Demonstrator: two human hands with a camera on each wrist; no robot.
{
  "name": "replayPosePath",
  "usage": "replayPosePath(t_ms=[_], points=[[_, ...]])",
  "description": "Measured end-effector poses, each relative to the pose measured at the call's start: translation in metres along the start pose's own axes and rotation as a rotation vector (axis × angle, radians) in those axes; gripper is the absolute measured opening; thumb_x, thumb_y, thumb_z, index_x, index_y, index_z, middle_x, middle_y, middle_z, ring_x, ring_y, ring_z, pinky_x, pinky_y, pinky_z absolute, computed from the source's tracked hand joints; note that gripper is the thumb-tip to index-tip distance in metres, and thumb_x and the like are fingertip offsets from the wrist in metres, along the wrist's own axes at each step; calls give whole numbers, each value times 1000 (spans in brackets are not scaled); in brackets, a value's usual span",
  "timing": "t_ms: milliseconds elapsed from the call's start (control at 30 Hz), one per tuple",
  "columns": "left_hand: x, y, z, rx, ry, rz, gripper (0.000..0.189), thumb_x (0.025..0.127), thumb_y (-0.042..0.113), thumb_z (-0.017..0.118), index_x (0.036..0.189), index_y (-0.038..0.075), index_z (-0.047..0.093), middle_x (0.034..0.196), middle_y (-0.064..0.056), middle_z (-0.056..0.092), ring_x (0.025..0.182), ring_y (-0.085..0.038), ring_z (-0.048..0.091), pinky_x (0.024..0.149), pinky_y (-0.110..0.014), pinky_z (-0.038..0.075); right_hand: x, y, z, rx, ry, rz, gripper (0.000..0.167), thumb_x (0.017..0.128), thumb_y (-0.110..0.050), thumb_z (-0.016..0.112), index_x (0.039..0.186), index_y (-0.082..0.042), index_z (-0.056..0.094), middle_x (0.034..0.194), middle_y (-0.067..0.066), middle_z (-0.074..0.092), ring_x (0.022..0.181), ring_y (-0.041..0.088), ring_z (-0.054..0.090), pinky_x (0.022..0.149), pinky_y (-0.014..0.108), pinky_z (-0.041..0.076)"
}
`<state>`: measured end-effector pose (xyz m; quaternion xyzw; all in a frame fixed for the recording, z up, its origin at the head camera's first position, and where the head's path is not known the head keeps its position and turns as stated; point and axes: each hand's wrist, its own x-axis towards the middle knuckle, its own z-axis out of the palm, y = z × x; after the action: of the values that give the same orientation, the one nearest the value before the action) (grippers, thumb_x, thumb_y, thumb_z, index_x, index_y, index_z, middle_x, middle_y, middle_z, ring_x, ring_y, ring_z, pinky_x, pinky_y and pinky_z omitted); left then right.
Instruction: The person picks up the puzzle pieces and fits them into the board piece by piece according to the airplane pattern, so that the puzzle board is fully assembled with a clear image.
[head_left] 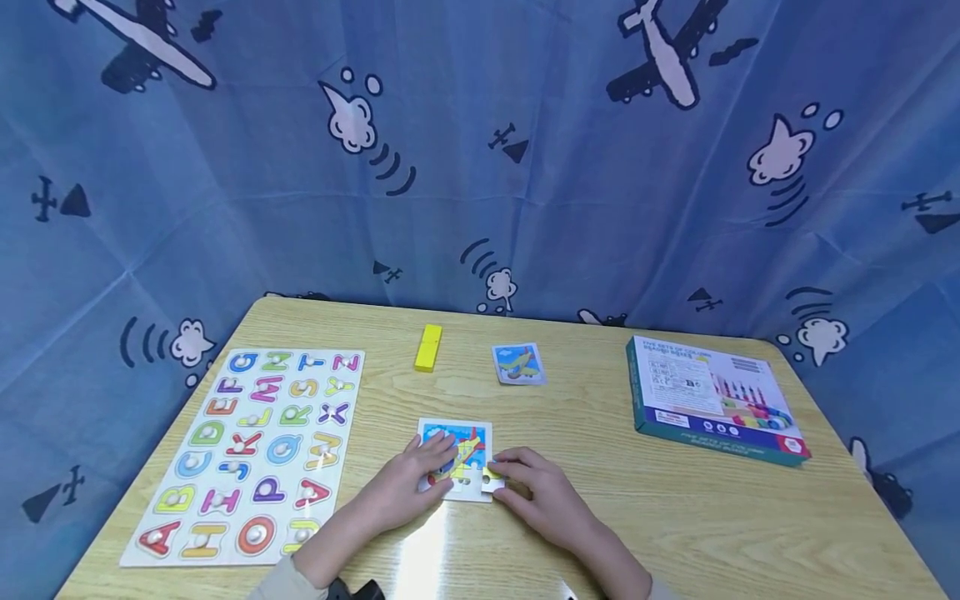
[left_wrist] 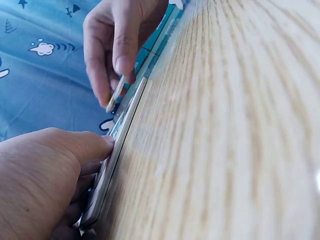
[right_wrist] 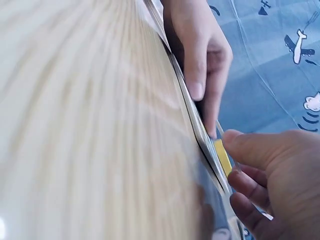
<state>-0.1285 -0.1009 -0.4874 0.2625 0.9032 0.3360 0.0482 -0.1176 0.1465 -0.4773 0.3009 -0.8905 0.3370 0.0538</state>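
On the table lies a small white-framed jigsaw puzzle (head_left: 455, 422) with a yellow and red airplane on blue. My left hand (head_left: 401, 487) rests on its left part, fingers extended over the picture and thumb at the near edge. My right hand (head_left: 543, 496) pinches a jigsaw piece (head_left: 492, 481) between thumb and fingers at the puzzle's lower right corner. In the left wrist view that piece (left_wrist: 116, 94) appears tilted, raised above the board. Fingers hide part of the picture. Farther back lies a picture card (head_left: 519, 364) of a yellow airplane.
Left of the puzzle lies a white alphabet board (head_left: 238, 421) with colourful knobbed letters. Yellow blocks (head_left: 428, 348) lie toward the back. A flat boxed toy set (head_left: 712, 400) sits at the right. Behind the table hangs a blue airplane-print curtain (head_left: 450, 167).
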Motion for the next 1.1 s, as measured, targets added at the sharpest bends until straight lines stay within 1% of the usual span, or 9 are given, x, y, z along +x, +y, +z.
replayPosePath(t_ms=[133, 367, 567, 667, 833, 967, 1100], points=[[0, 0, -1, -5, 2, -2, 45, 93, 27, 60, 132, 6, 55, 146, -6, 44, 140, -22, 33, 119, -45, 18, 6, -5, 8, -4, -28, -18, 29, 84, -18, 71, 113, -11, 71, 115, 1, 62, 105, 14, 61, 85, 30, 56], [-1, -2, -2, -10, 4, -2, 44, 93, 25, 61, 132, 5, 56, 146, -7, 44, 140, -23, 33, 118, -46, 18, 12, -7, 18, -57, -29, -48, 27, 85, -19, 71, 111, -11, 72, 115, 1, 61, 105, 13, 59, 86, 29, 55], [-2, -3, -1, -19, 1, -10, 44, 93, 25, 61, 132, 5, 56, 145, -7, 45, 140, -23, 33, 119, -46, 18, 16, -10, 23, -74, -60, -29, 25, 87, -20, 69, 110, -11, 72, 117, 0, 59, 110, 14, 56, 88, 29, 54], [-2, -3, -1, -16, 3, -8, 44, 93, 25, 61, 132, 5, 56, 145, -7, 45, 140, -22, 33, 119, -45, 18, 16, -11, 23, -82, -79, -21, 25, 88, -21, 68, 110, -11, 72, 118, -1, 59, 107, 12, 54, 86, 27, 53], [-2, -3, -1, -12, 6, 2, 45, 92, 25, 61, 132, 5, 56, 145, -7, 45, 140, -22, 33, 118, -46, 19, 16, -12, 22, -93, -109, -14, 24, 90, -17, 65, 111, -10, 71, 119, 0, 57, 101, 10, 50, 83, 23, 51], [-1, -4, -1, -12, -1, 7, 45, 93, 25, 60, 132, 4, 55, 145, -8, 44, 140, -23, 33, 118, -47, 19, 17, -12, 21, -91, -125, 7, 22, 91, -15, 63, 111, -10, 72, 119, 2, 56, 107, 13, 50, 87, 28, 52], [-2, -6, 1, -9, -3, 11, 46, 94, 25, 59, 134, 4, 53, 148, -8, 41, 141, -24, 31, 118, -48, 18, 17, -12, 18, -35, -127, 35, 21, 91, -15, 63, 110, -11, 70, 118, 1, 57, 112, 15, 52, 91, 33, 52]])
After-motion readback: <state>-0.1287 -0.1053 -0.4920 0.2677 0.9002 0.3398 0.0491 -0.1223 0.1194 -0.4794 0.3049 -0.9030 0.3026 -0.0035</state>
